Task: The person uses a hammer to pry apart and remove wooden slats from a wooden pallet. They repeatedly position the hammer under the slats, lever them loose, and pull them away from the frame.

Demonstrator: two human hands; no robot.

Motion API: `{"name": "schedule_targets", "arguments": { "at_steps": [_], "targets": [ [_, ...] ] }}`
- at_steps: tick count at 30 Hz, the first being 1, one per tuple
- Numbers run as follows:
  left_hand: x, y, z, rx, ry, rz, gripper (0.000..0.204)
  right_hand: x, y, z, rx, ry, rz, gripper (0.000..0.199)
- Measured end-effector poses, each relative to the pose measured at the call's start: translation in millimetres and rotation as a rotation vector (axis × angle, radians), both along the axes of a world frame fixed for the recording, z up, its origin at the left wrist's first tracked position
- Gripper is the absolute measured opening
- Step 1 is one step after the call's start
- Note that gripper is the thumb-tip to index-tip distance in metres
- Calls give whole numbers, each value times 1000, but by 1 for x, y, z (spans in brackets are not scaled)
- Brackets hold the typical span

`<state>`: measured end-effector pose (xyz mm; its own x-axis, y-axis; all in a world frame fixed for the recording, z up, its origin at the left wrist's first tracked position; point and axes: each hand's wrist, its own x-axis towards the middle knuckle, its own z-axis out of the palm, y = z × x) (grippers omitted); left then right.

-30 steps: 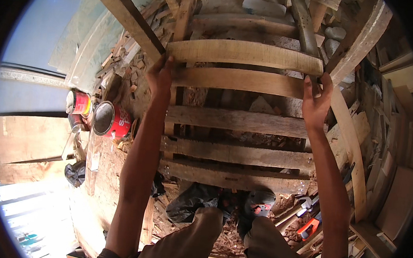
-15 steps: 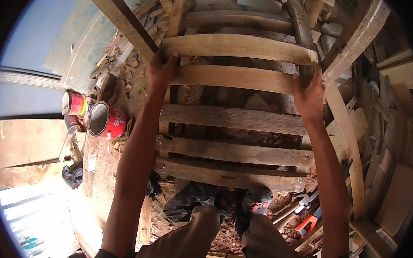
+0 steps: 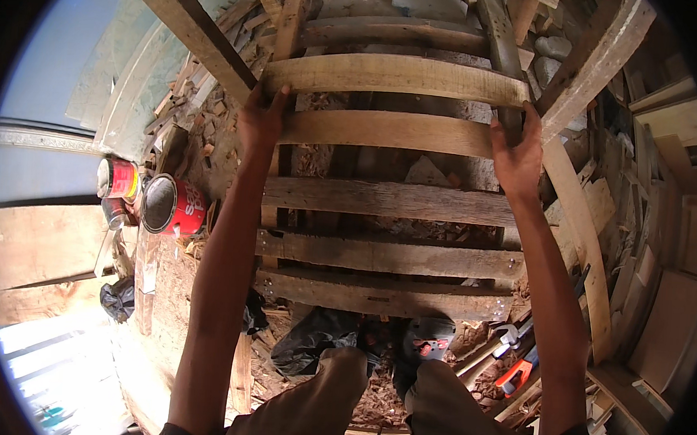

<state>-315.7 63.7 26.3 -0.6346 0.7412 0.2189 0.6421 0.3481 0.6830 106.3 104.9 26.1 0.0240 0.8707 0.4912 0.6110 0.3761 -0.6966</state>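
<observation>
A slatted wooden frame lies before me, its boards running crosswise. The pale upper slat (image 3: 395,75) spans the two side rails near the far part. My left hand (image 3: 262,122) is at that slat's left end, thumb against its lower edge and fingers around the outer side. At its right end, my right hand (image 3: 517,159) has its fingers up at the slat, while its thumb lies beside the second slat (image 3: 388,131). The undersides of both grips are hidden. Closer to me are a weathered grey board (image 3: 389,200) and two more nailed boards (image 3: 386,255).
A red can (image 3: 177,206) and a smaller red-and-yellow can (image 3: 116,178) stand at left. Upright posts (image 3: 188,36) flank the frame. A hammer (image 3: 508,336) and an orange-handled tool (image 3: 513,376) lie at lower right. Wood scraps and shavings cover the ground.
The whole view has shifted slightly to the left. Both hands stay at the ends of the upper slat, with no clear movement of the boards.
</observation>
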Motion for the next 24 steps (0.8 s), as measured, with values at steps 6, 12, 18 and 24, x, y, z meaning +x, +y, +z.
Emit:
{"name": "schedule_targets", "arguments": {
  "at_steps": [6, 12, 18, 24],
  "targets": [
    [4, -1, 6, 103, -243, -13, 81, -2, 5, -5, 49, 222, 83, 63],
    [3, -3, 10, 23, -172, -27, 80, 1, 6, -8, 12, 104, 75, 63],
    [4, -5, 4, 60, -120, -31, 76, 1, -1, 1, -53, -29, 30, 62],
    [4, -5, -8, 88, 35, -40, 71, -5, -1, 14, -28, -111, 21, 62]
  ]
}}
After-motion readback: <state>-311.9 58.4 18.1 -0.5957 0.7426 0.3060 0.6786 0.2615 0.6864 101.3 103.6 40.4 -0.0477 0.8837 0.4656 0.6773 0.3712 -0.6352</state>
